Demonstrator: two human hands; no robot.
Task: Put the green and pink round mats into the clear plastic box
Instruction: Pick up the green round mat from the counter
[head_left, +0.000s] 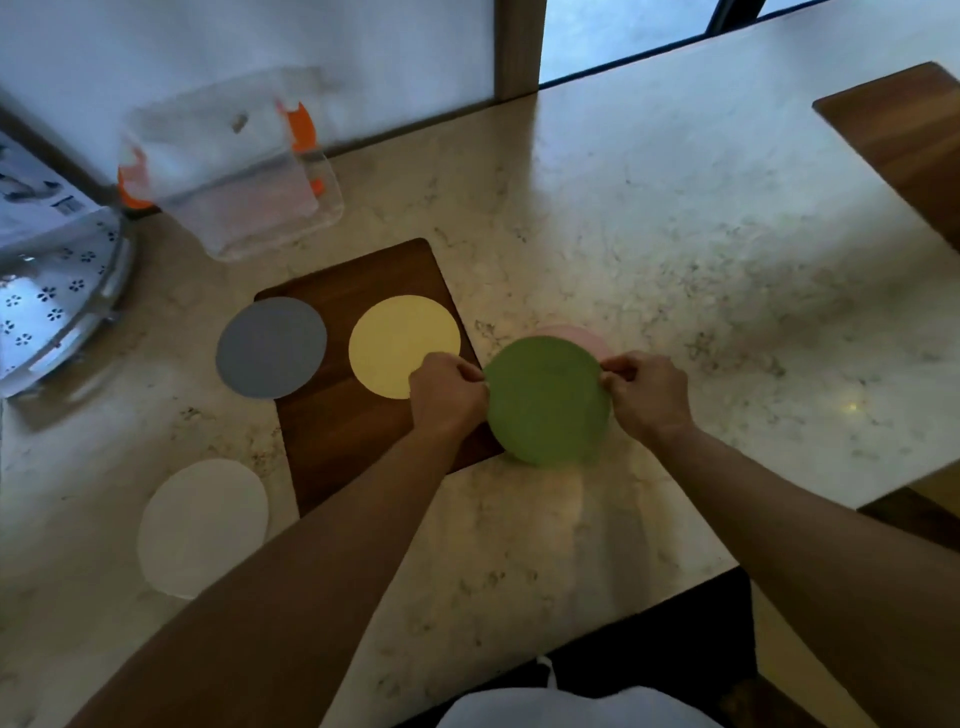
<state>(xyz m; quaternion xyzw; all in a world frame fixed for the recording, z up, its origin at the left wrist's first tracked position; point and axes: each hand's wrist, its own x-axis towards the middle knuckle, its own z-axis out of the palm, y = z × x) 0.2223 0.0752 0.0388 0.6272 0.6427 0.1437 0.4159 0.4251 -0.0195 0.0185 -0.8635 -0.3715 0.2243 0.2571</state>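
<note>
The green round mat (545, 400) is held up off the marble counter, pinched at its left edge by my left hand (447, 395) and at its right edge by my right hand (649, 395). Behind it, only a sliver of the pink round mat (589, 335) shows at the top right; whether my right hand also grips it I cannot tell. The clear plastic box (234, 166) with orange clips stands at the far left of the counter, well away from both hands; its inside looks pinkish and blurred.
A dark wooden board (363, 431) lies under a yellow mat (402, 358) and part of a grey mat (270, 345). A white mat (202, 527) sits near left. A perforated metal bowl (52, 306) stands at the left edge. The counter's front edge is close.
</note>
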